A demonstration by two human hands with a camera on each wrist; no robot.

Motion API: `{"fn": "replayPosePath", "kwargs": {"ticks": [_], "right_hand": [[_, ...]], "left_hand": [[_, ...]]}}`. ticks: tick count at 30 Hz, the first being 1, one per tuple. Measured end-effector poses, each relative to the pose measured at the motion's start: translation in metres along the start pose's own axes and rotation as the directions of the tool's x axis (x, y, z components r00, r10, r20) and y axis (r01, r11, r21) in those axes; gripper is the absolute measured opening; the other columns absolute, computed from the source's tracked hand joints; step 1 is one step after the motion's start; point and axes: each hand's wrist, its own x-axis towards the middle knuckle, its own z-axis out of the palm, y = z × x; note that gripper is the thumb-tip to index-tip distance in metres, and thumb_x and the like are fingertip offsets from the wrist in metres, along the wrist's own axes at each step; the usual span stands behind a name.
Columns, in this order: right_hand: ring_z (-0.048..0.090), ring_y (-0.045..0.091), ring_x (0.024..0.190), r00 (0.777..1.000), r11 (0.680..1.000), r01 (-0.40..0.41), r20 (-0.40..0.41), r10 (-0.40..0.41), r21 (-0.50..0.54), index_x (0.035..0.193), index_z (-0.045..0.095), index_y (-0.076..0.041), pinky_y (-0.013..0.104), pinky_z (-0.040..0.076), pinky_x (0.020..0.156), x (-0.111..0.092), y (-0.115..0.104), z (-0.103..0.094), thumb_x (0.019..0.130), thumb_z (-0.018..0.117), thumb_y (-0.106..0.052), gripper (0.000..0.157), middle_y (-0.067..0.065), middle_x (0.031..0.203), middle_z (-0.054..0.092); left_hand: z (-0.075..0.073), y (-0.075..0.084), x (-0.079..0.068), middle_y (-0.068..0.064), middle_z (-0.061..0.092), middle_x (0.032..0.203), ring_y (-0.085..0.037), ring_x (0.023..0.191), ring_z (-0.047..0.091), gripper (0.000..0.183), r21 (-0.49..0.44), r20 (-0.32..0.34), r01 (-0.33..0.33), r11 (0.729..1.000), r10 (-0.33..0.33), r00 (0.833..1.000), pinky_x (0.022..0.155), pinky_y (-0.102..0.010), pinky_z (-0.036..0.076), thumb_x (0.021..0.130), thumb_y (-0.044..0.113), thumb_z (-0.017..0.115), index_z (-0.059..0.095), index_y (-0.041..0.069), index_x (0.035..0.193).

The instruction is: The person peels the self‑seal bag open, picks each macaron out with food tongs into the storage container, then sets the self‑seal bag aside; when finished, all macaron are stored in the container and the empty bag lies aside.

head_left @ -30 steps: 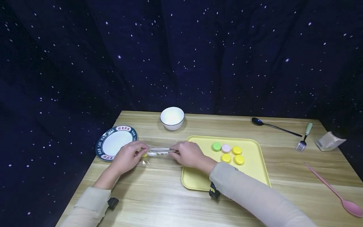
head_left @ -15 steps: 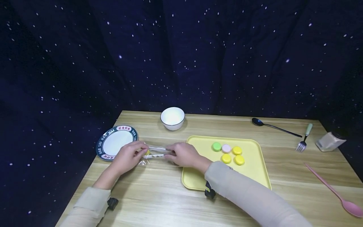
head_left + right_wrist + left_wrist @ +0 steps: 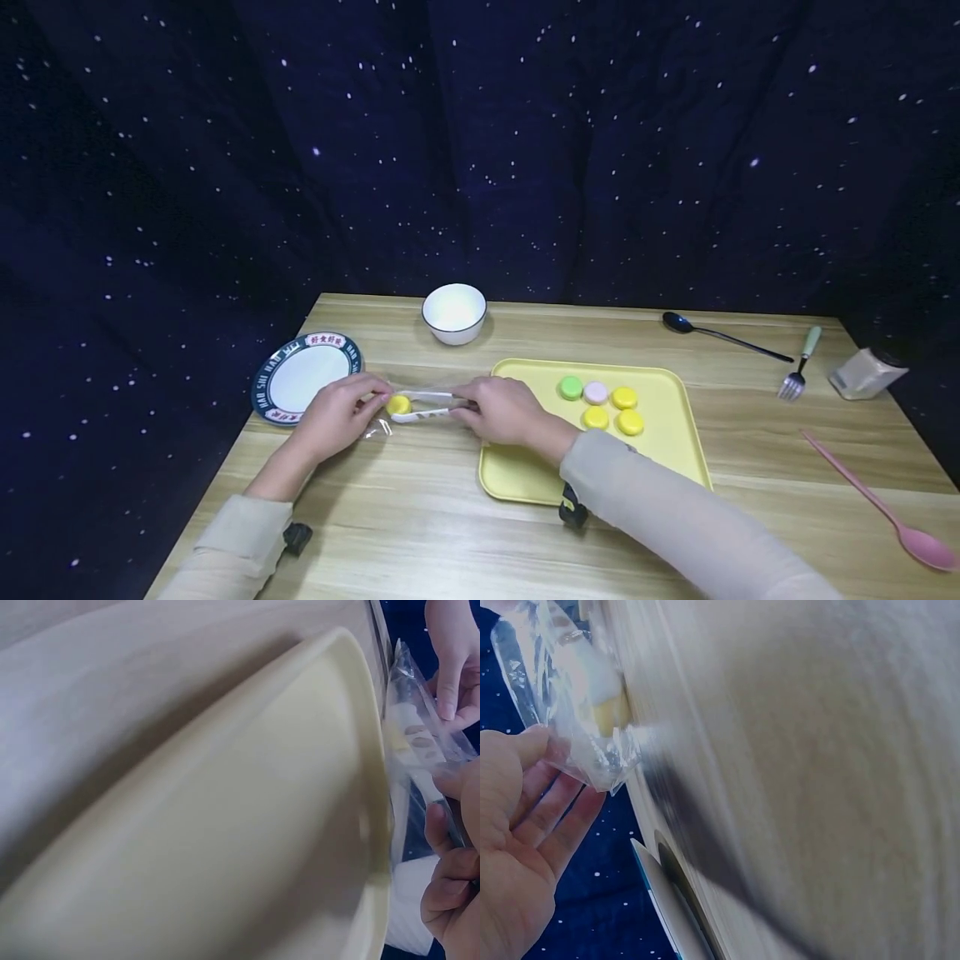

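My left hand [image 3: 341, 418] pinches the edge of a clear plastic bag [image 3: 577, 750] between thumb and fingers. Inside the bag is a yellow macaron [image 3: 399, 405], which shows as a yellow patch through the film in the left wrist view. My right hand [image 3: 501, 408] grips a pair of tongs [image 3: 429, 413] near the left edge of the yellow tray [image 3: 517, 483]. The white tong arms reach into the bag and stand spread, with the macaron by their tips. On the tray lie a green macaron [image 3: 571, 387], a pale pink macaron [image 3: 596, 392] and several yellow macarons [image 3: 624, 397].
A dark-rimmed plate [image 3: 311, 377] stands left of the bag, and a white bowl [image 3: 453, 313] behind it. To the right lie a black spoon [image 3: 723, 335], a fork [image 3: 801, 364], a jar [image 3: 866, 375] and a pink spoon [image 3: 862, 492].
The tong arms, close together a second ago, have spread apart. The yellow macaron now shows more fully between them. My right hand shifted left, then back right; my left hand has stayed in place.
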Motion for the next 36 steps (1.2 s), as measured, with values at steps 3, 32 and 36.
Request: {"fn": "replayPosePath", "kwargs": {"ticks": [3,32,36], "right_hand": [[0.054,0.008,0.067,1.000,1.000,0.004,-0.005,-0.004,-0.024,0.126,0.064,-0.022,0.028,0.046,0.052,-0.007,0.003,-0.006,0.093,0.057,-0.046,0.041,-0.006,0.091,0.065],[0.047,0.002,0.058,0.979,0.989,-0.140,-0.158,0.130,-0.053,0.117,0.069,-0.015,0.020,0.041,0.050,-0.163,0.093,-0.096,0.088,0.068,-0.040,0.038,-0.016,0.078,0.059],[0.041,0.000,0.052,0.979,0.985,-0.163,-0.133,0.155,-0.054,0.116,0.069,-0.016,0.020,0.037,0.045,-0.178,0.100,-0.100,0.086,0.070,-0.037,0.036,-0.019,0.073,0.055]], "left_hand": [[0.000,0.000,0.000,0.011,0.065,0.102,-0.009,0.094,0.061,0.006,0.002,-0.005,-0.006,1.000,0.006,1.000,0.075,-0.032,0.054,0.092,0.024,0.066,0.070,0.022,0.096],[-0.001,-0.001,0.002,0.006,0.068,0.102,-0.015,0.096,0.063,0.008,0.037,-0.055,-0.070,0.997,0.072,0.996,0.085,-0.038,0.051,0.088,0.022,0.070,0.071,0.022,0.096],[-0.002,-0.003,0.004,0.008,0.067,0.100,-0.014,0.094,0.063,0.008,0.040,-0.051,-0.079,0.996,0.081,0.995,0.083,-0.038,0.052,0.088,0.022,0.070,0.071,0.021,0.096]]}}
